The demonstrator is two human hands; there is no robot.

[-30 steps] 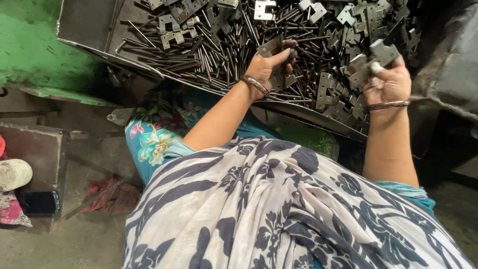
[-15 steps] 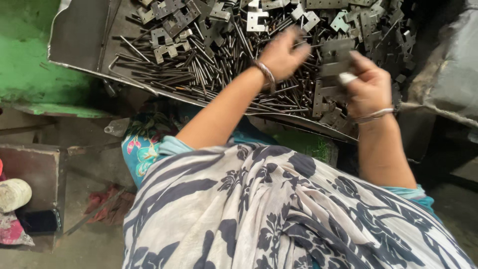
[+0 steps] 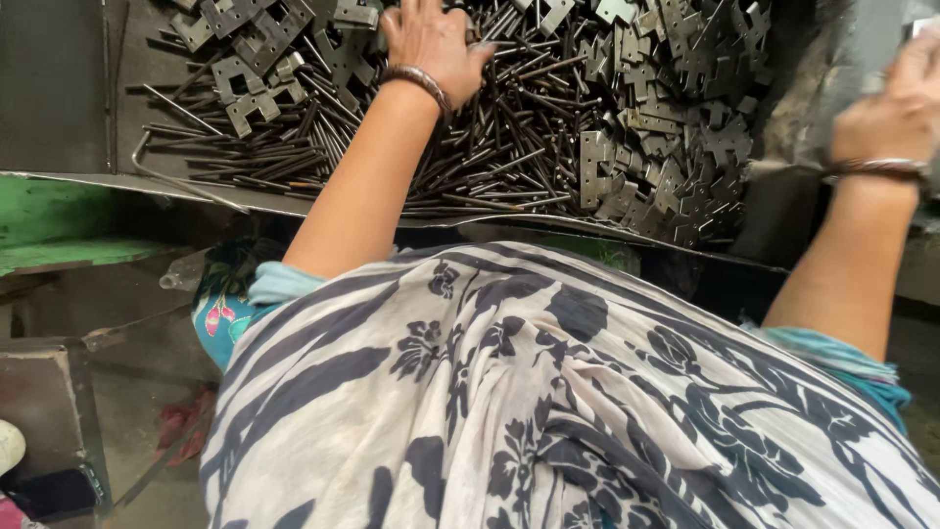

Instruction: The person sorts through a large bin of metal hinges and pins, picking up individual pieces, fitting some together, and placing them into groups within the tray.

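Note:
A wide metal tray (image 3: pixel 78 118) holds a heap of thin dark metal pins (image 3: pixel 509 147) and flat notched hinge plates (image 3: pixel 676 157). My left hand (image 3: pixel 431 39), with a bangle at the wrist, rests palm down on the pins near the top of the view; its fingers curl into the pile, and what they grip is hidden. Off the tray's right end, my right hand (image 3: pixel 896 108) is raised and blurred beside a grey sack (image 3: pixel 862 39). It also wears a bangle. Whether it holds anything does not show.
My lap, covered in white cloth with a dark flower print (image 3: pixel 548 411), fills the lower view. More hinge plates (image 3: pixel 255 49) lie at the tray's left. A green ledge (image 3: pixel 69 230) sits under the tray, with a dark metal box (image 3: pixel 44 411) on the floor at lower left.
The view has come closer to the tray. My left hand has reached further up into the pins. My right hand has swung right, away from the hinge plates to beyond the tray's end.

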